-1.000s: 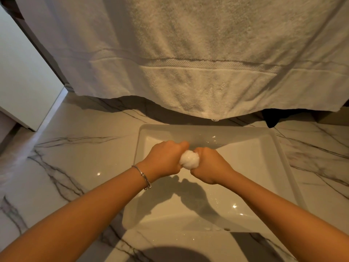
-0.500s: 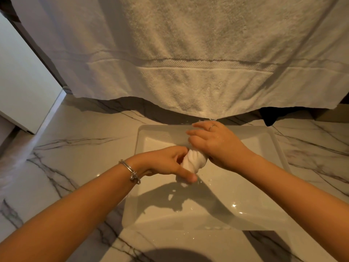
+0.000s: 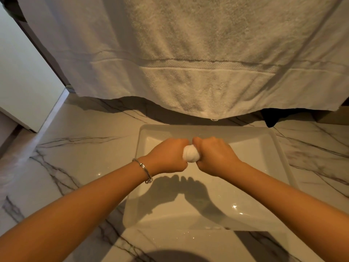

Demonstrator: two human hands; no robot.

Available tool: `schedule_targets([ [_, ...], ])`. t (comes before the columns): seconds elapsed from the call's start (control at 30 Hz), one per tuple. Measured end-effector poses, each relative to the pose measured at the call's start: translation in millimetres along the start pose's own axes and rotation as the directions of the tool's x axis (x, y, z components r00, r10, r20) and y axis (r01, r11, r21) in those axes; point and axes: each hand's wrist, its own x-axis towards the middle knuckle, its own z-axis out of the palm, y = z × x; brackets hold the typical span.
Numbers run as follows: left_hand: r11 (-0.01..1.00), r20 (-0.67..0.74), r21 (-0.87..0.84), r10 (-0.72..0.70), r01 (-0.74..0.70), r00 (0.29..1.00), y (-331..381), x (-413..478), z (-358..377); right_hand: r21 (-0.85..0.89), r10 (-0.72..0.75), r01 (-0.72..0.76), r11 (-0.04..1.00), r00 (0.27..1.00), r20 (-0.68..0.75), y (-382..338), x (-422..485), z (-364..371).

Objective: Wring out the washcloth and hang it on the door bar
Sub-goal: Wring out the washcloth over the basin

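Washcloth (image 3: 190, 157) twisted between my left hand (image 3: 169, 156) and right hand (image 3: 214, 156), both grips clenched on it, above sink (image 3: 279, 148) to catch runoff.

Both forearms bare, no sleeves in view. Left wrist wears a thin silver bangle (image 3: 143, 170), smooth metal with a small bead or clasp near its lower end. Left hand (image 3: 169, 157) and right hand (image 3: 215, 156): no gloves.
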Motion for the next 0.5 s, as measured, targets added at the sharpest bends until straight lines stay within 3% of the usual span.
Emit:
schedule_targets([
  [0.1,0.972,-0.082,0.232,0.048,-0.027,0.995,-4.2,8.3,3.0,0.232,0.129,-0.140,0.963,0.990,0.063,2.7,4.4,8.2],
  [0.2,0.906,-0.138,0.416,0.153,-0.083,0.979,-3.8,16.0,1.6,0.454,0.228,-0.234,0.860,0.971,0.067,3.6,7.2,17.1],
  [0.27,0.850,-0.130,0.513,0.211,-0.116,0.969,-2.9,20.5,-2.9,0.614,0.302,-0.283,0.737,0.950,0.074,-0.2,6.5,23.0],
  [0.37,0.772,-0.088,0.609,0.294,-0.182,0.952,0.4,26.2,-10.6,0.815,0.397,-0.338,0.470,0.906,0.147,-7.7,3.2,31.0],
  [0.5,0.704,-0.064,0.674,0.358,-0.225,0.931,1.9,31.3,-14.2,0.913,0.401,-0.363,0.189,0.877,0.265,-11.6,0.2,37.3],
])
